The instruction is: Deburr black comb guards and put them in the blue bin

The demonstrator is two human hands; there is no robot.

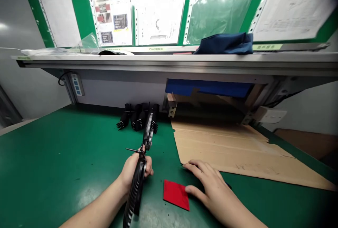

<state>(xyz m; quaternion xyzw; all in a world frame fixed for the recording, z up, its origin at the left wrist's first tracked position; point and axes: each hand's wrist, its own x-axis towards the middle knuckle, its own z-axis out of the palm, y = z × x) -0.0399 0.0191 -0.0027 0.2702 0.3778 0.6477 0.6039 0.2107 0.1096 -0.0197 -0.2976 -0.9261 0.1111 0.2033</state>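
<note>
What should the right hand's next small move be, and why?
Probably pinch the red square pad by its right edge: the right hand has its thumb there, fingers not closed on it, while the left hand holds the long black piece.

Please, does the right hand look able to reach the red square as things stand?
Probably yes: the right hand has its thumb at the edge of the red square, and nothing visible blocks the way.

Black part [135, 188] (pale-striped), red square [175, 195], green tabletop [66, 150]
</note>
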